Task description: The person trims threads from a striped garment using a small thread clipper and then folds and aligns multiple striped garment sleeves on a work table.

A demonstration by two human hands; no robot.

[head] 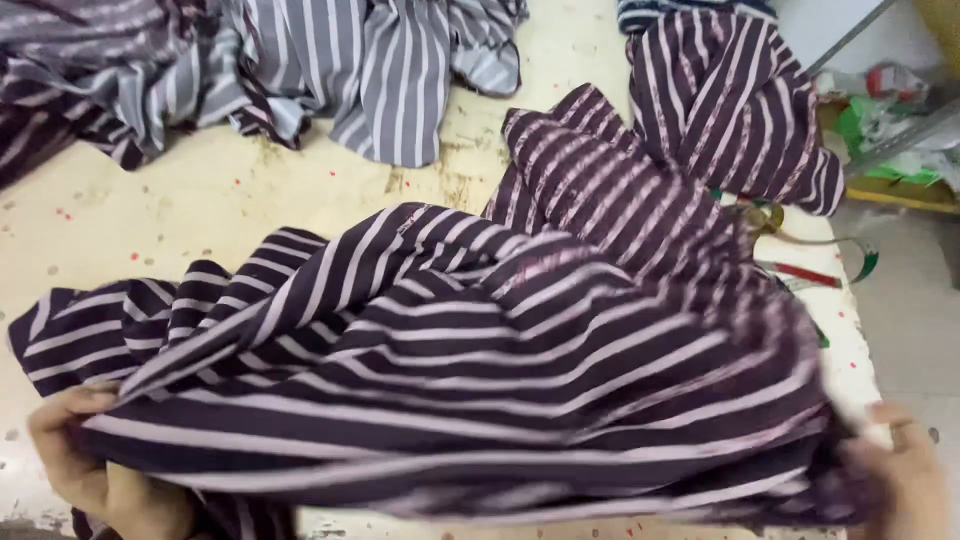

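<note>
You are holding a big, dark purple cloth with thin white stripes (470, 370) right in front of you. Your left hand (85, 465) is pinching one edge with its fingers. Your right hand (900, 470) is gripping the other edge. The cloth is hanging over the cream, speckled bench (180, 200). It looks soft, light and floppy, so the edges seem best for holding. More striped cloths (730, 100) are lying behind.
</note>
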